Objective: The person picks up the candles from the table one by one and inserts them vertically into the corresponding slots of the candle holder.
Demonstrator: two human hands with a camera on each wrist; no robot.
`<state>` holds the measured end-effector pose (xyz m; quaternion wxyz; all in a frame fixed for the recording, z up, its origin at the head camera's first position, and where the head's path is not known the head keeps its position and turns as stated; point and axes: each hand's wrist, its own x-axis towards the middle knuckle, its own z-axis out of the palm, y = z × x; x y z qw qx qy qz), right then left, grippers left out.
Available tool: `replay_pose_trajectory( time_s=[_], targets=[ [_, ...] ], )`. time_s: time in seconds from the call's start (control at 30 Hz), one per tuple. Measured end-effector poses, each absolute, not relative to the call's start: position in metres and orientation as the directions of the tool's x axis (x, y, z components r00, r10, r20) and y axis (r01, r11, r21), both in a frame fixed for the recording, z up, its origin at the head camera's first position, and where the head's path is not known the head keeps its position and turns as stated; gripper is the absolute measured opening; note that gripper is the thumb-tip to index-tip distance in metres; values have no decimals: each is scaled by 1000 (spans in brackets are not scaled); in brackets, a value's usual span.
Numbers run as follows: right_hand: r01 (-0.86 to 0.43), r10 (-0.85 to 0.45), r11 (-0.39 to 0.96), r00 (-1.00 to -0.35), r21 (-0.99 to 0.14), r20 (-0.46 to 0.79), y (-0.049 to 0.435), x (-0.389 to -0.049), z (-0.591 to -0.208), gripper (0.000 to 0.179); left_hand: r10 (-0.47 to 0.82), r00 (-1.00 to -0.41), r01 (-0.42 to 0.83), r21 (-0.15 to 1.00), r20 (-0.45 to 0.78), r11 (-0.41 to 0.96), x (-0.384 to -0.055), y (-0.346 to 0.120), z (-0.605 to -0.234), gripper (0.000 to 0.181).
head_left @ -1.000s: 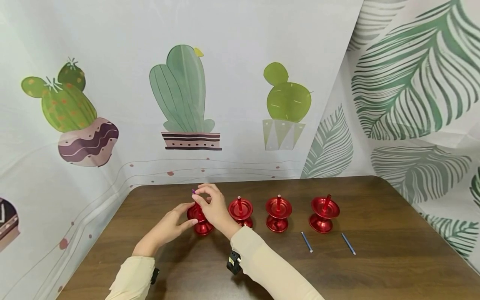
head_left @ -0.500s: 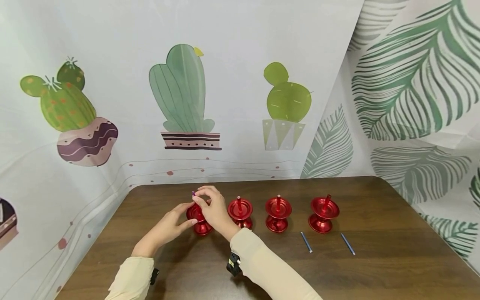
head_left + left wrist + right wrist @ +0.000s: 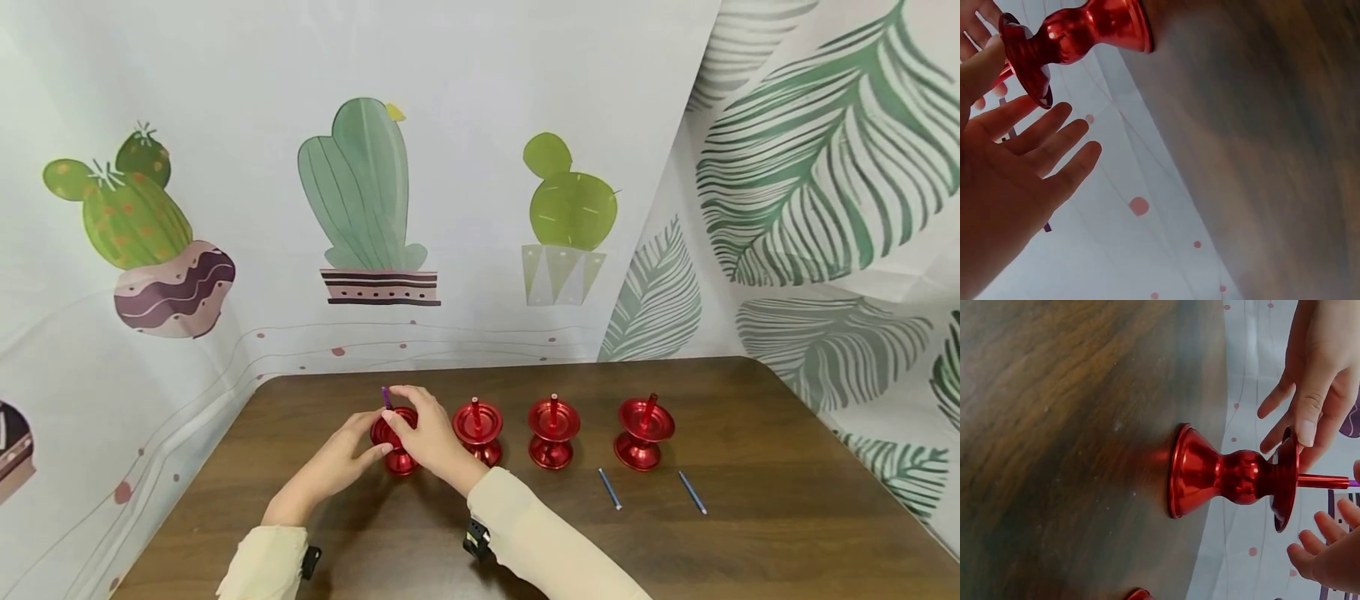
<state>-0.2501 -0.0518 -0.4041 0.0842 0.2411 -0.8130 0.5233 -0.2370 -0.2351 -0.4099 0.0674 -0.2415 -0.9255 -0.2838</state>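
Note:
In the head view, my left hand (image 3: 330, 467) holds the leftmost red metallic candle holder (image 3: 402, 461) by its dish. The right wrist view shows that thumb on the dish rim of the candle holder (image 3: 1250, 477), with fingers behind it. A thin purple candle (image 3: 386, 397) rises at the holder's tube; in the right wrist view its purple end (image 3: 1354, 484) meets the tube mouth. Beside the candle is my right hand (image 3: 435, 437), its fingers spread apart and holding nothing visible. The left wrist view shows the holder (image 3: 1069, 37) and my left fingers (image 3: 1054, 140).
Three more red candle holders stand in a row to the right: one (image 3: 477, 423), a second (image 3: 553, 421) and a third (image 3: 645, 423). Two blue candles (image 3: 610, 489) lie in front of them on the brown wooden table (image 3: 750, 550). A cactus-print cloth (image 3: 480, 167) hangs behind.
My right fingers have loosened from the purple candle's top and spread, so more of the candle shows. My left hand stays on the holder. The head view has shifted slightly.

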Motion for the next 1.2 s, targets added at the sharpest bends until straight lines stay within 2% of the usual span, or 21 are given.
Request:
replay_pose_trajectory(
  time_s=[0.3, 0.57, 0.73, 0.83, 1.2],
  targets=[
    [-526, -394, 409, -839, -746, 375, -41, -238, -397, 46, 368, -790, 513, 200, 490, 835, -228, -231, -404, 37],
    [-568, -453, 411, -806, -714, 380, -24, -221, -381, 47, 378, -700, 537, 98, 606, 838, -216, -227, -393, 24],
    [-597, -458, 408, -788, -690, 411, -8, -210, -371, 47, 398, -634, 593, 85, 663, 801, -209, -216, -384, 25],
    [-609, -453, 392, -780, -690, 431, 3, -205, -365, 47, 401, -621, 614, 100, 673, 783, -206, -208, -381, 27],
    [-633, -394, 339, -768, -696, 506, 43, -186, -355, 43, 381, -678, 636, 243, 629, 732, -202, -171, -378, 41]
  ],
)
